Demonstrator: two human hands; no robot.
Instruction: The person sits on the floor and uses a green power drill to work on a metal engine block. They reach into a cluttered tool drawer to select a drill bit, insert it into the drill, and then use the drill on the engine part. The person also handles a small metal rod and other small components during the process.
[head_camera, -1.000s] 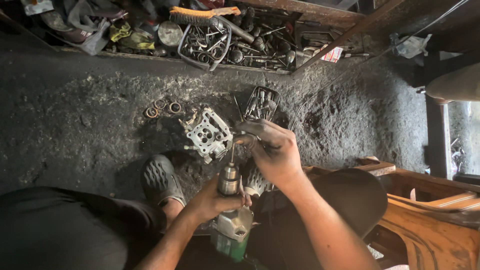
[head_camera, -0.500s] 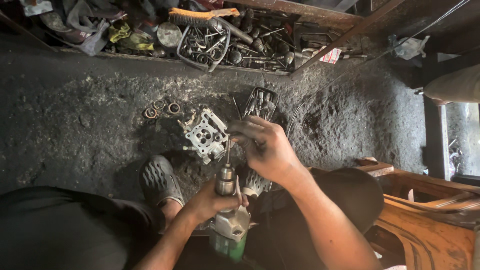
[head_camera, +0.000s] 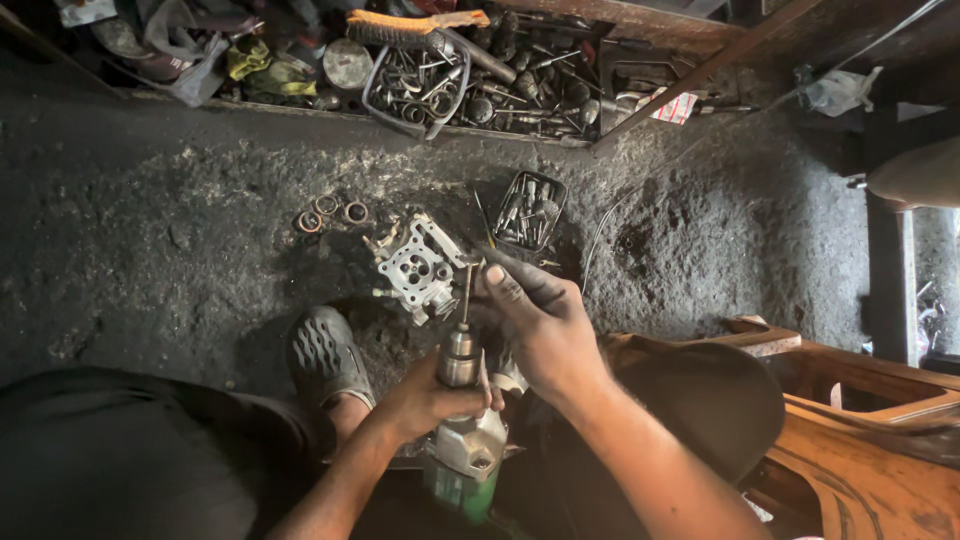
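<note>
- Since the earlier frame, the right hand (head_camera: 540, 320) had slid down and left from the small tray of bits (head_camera: 528, 208), coming to the thin shaft (head_camera: 466, 290) of the power drill (head_camera: 460, 420).
- Its fingers (head_camera: 500, 278) were pinched together at the shaft's tip, just beside the metal engine part (head_camera: 420, 268) lying on the gritty floor (head_camera: 180, 230).
- The left hand (head_camera: 425, 400) was clamped round the drill's neck, tool pointing away from the body.
- Judged from this, the shaft wanted steadying straight over its hole, fingertips kept off the chuck, the part braced near the sandal (head_camera: 322, 352).
- Both forearms reached forward, the right wrist bent inward.
</note>
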